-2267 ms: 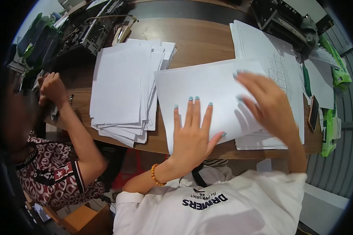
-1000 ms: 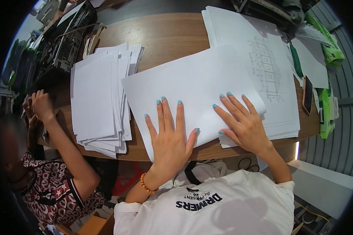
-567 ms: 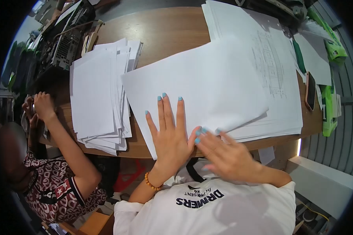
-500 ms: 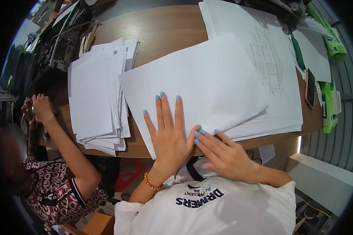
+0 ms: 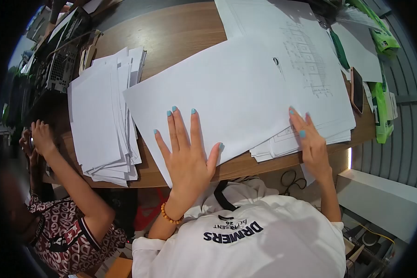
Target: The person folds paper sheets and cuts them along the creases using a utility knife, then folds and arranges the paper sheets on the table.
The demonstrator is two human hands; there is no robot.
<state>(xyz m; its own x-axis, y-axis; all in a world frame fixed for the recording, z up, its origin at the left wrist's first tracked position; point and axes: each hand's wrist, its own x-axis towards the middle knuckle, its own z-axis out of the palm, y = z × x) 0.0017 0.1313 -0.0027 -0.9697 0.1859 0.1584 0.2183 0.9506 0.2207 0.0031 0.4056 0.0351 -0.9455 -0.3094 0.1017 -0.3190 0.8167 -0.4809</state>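
Note:
A large blank white sheet of paper [image 5: 208, 78] lies slantwise on the wooden table, its right part over a stack of printed drawings [image 5: 317, 88]. My left hand [image 5: 187, 160] rests flat on the sheet's lower left part, fingers spread, holding nothing. At the sheet's lower right corner is my right hand [image 5: 315, 150]. Its fingers are stretched out, with the fingertips on the paper's edge. Line drawings show on the stack beyond the sheet, and several sheet edges stick out under its lower side.
On the left stands an uneven pile of white papers [image 5: 97, 120]. A phone [image 5: 356, 90], a green-handled tool [image 5: 339, 50] and green packets [image 5: 382, 113] lie at the right. Another person [image 5: 74, 222] sits at the left, hands raised near a black computer case [image 5: 62, 60].
My right hand has moved from beside my left thumb to the right, out to the sheet's lower right corner. My left hand stays spread on the paper. The view has shifted slightly.

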